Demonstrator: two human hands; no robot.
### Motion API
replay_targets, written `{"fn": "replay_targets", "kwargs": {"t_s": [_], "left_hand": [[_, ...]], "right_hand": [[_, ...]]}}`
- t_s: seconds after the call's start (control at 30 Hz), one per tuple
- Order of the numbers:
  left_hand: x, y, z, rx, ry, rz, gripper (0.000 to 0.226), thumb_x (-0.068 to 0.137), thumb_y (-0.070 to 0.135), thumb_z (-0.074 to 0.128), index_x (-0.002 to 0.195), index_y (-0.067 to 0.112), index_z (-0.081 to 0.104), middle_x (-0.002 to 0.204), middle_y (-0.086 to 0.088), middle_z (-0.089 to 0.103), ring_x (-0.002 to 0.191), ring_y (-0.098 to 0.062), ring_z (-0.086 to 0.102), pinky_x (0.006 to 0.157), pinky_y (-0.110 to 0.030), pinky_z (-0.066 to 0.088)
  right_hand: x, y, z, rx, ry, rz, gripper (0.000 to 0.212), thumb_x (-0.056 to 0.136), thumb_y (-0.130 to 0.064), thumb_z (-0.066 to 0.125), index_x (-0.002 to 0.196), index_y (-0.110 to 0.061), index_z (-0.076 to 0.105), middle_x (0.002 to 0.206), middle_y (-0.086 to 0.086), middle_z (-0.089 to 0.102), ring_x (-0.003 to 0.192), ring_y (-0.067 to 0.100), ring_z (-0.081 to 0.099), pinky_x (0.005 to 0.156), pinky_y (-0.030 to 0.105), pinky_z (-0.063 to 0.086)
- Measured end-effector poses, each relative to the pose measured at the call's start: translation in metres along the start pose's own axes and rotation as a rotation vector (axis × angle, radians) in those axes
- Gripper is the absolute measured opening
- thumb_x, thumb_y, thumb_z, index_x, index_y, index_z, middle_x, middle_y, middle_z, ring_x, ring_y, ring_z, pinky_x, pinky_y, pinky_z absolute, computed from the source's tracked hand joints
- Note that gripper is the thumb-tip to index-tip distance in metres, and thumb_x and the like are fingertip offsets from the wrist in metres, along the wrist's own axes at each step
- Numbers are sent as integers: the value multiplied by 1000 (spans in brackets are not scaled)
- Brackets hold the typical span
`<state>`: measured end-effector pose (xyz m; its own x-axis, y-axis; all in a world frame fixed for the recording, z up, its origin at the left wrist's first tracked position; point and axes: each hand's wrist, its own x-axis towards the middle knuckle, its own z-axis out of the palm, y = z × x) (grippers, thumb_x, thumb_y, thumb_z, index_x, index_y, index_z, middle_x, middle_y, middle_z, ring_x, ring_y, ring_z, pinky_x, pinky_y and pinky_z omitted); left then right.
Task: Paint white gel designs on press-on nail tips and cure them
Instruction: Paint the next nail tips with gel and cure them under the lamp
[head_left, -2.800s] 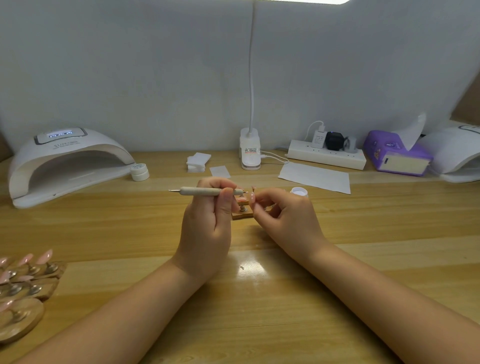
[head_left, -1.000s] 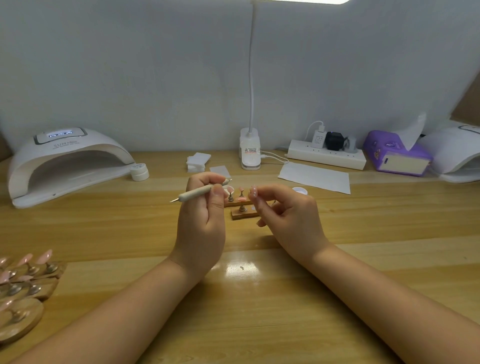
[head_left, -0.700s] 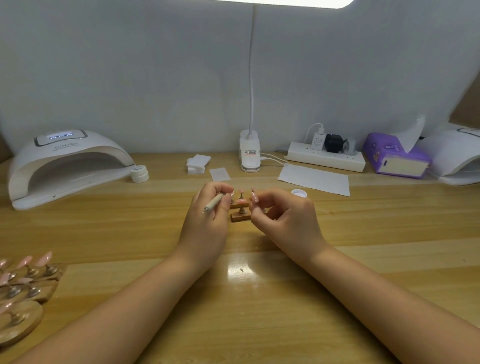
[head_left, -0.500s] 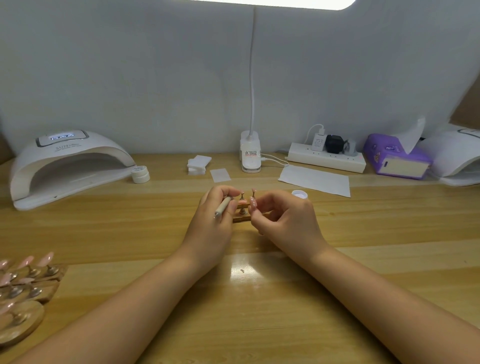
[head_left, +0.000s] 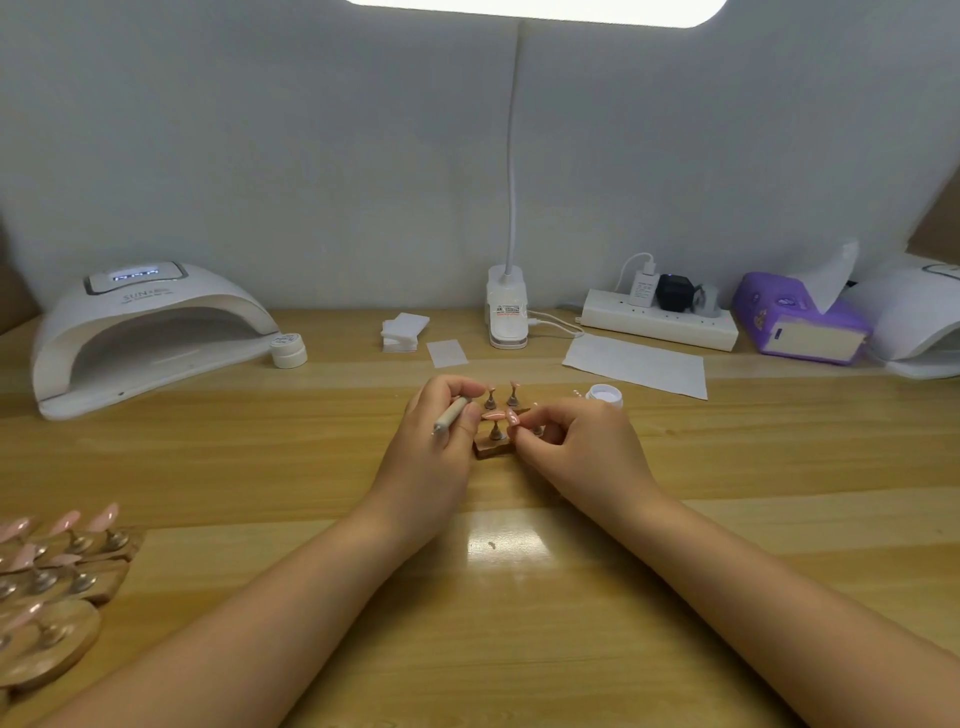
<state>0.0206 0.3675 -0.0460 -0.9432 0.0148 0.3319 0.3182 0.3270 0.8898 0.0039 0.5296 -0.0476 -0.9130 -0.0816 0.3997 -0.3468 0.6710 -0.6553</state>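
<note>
Left to right across the counter (head_left: 727, 493). At the near left corner, wooden stands of pink nail tips (head_left: 67, 561) wait in rows; whether they carry white designs cannot be told. Along the far edge at left stands the curing lamp (head_left: 140, 332), its display lit, mouth facing the person, with a small closed gel jar (head_left: 289, 351) just beside its right foot. Stacked wipes (head_left: 402, 332) and a clip lamp base (head_left: 508, 317) follow toward the middle of the far edge.

At centre, the left hand (head_left: 436, 457) grips a fine painting pen (head_left: 451, 415) between thumb and fingers, its working end hidden among the small stand's posts. The small wooden stand (head_left: 493, 447) sits on the counter between both hands, holding several pink tips (head_left: 494, 414) on metal posts. The right hand (head_left: 576, 452), fingers curled, pinches at the stand's right side to steady it.

Right of the hands lies the open white gel pot (head_left: 605, 396), then a paper sheet (head_left: 636, 364), a power strip (head_left: 660, 325) and a purple tissue pack (head_left: 795, 322).

Step judged: painting a design on a mounted tip. The next move calls for a light, braced stroke without smearing neighbouring tips, then carrying the stand left into the lamp.
</note>
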Motion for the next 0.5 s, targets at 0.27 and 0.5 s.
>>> {"fn": "replay_targets", "kwargs": {"t_s": [0.27,0.5], "left_hand": [[-1,3,0,21,11,1,15,101,17,45,111,22,53,117,2,55,106,-17,59,93,-41,48],[-1,1,0,24,6,2,14,101,18,45,107,26,53,120,4,54,107,-17,59,94,-43,48]], "right_hand": [[2,-4,-2,-181,-39,-12,19,89,-32,64,97,-22,77,82,-5,71,75,10,59,67,27,47],[0,-6,-2,-237,-27,-31,21,88,-36,63,94,-21,77,86,-4,73,81,12,62,72,31,50]]}}
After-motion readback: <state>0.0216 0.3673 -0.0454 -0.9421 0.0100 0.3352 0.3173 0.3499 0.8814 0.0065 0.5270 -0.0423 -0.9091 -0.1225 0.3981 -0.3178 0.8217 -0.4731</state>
